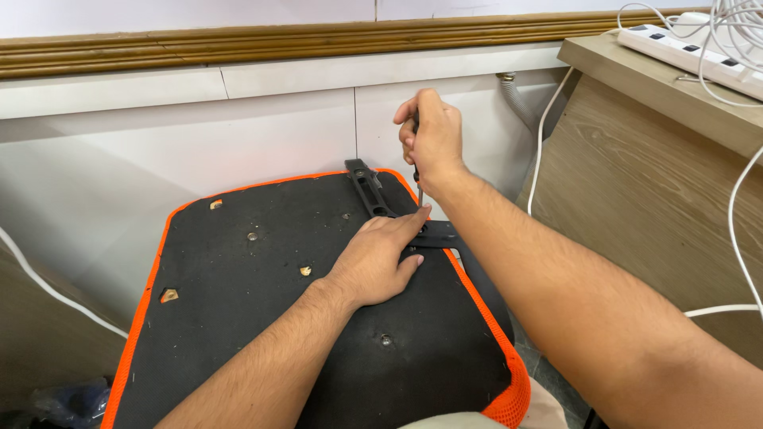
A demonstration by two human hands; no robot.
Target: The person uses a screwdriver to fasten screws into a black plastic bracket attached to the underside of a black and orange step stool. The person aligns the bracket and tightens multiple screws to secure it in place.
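Note:
An upturned chair seat (262, 318) with a black underside and orange mesh edging lies in front of me. A black plastic armrest bracket (367, 188) rests along its far right edge. My left hand (377, 258) lies flat on the seat, fingers pressing on the bracket. My right hand (431, 139) is closed around the handle of a screwdriver (418, 189), held upright with its thin shaft pointing down at the bracket beside my left fingertips. The tip is partly hidden by my fingers.
Several screw holes (253, 236) dot the seat's underside. A white wall with a wooden trim (238, 44) stands behind. A wooden desk (636, 175) at the right carries a white power strip (691, 49) with white cables (543, 131) hanging down.

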